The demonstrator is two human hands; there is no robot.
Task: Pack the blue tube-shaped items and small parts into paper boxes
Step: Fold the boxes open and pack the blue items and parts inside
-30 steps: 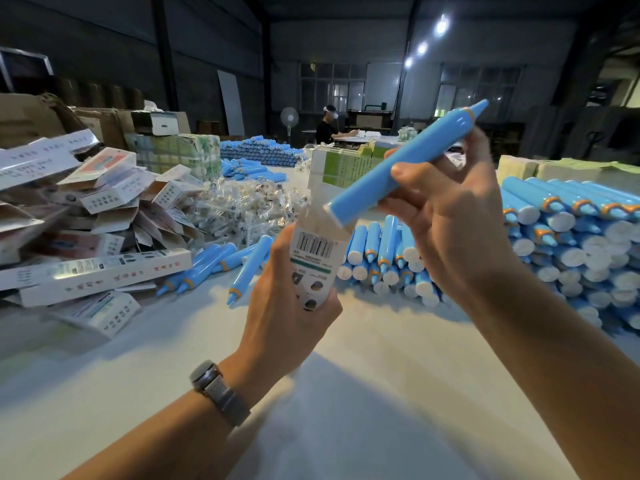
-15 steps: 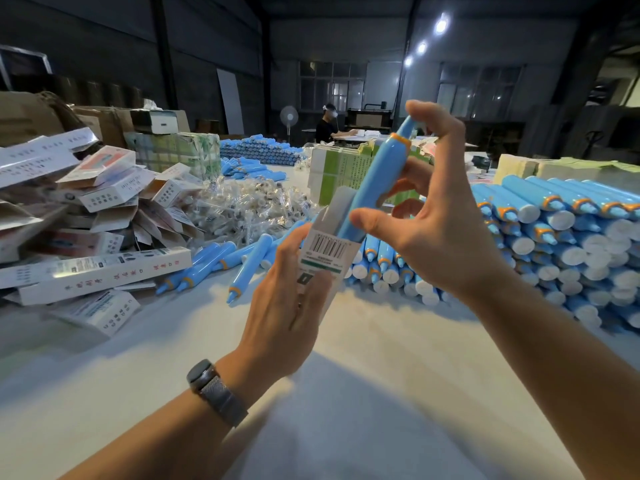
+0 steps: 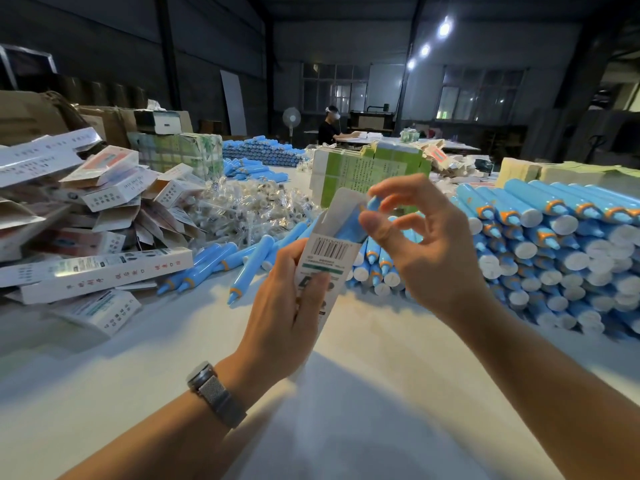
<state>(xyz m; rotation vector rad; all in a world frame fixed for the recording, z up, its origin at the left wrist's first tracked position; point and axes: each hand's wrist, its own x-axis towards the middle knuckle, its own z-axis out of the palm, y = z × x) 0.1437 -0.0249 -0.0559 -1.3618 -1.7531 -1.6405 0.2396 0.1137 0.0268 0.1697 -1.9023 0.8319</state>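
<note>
I am holding a paper box upright in my left hand, fingers curled round its lower half, above the middle of the bench. Its top flap is standing open, and a blue tube is sitting most of the way inside, only its upper end showing at the mouth. My right hand is hovering at that opening — the thumb is resting against the tube's exposed end and the fingers are arching loosely above it, spread rather than clamped; I cannot tell whether a fingertip is touching the tip.

A watch is sitting on my left wrist.

Along the right edge of the bench a big stack of blue tubes is lying in rows, white caps facing me. A smaller row is lying just behind the box. A few loose tubes are lying left of centre, beside a heap of small parts in clear wrappers. At the left edge a jumble of flat and folded cartons is piling up. Toward the far edge a green printed block of boxes is standing, and beyond it another person is sitting at a separate table.
</note>
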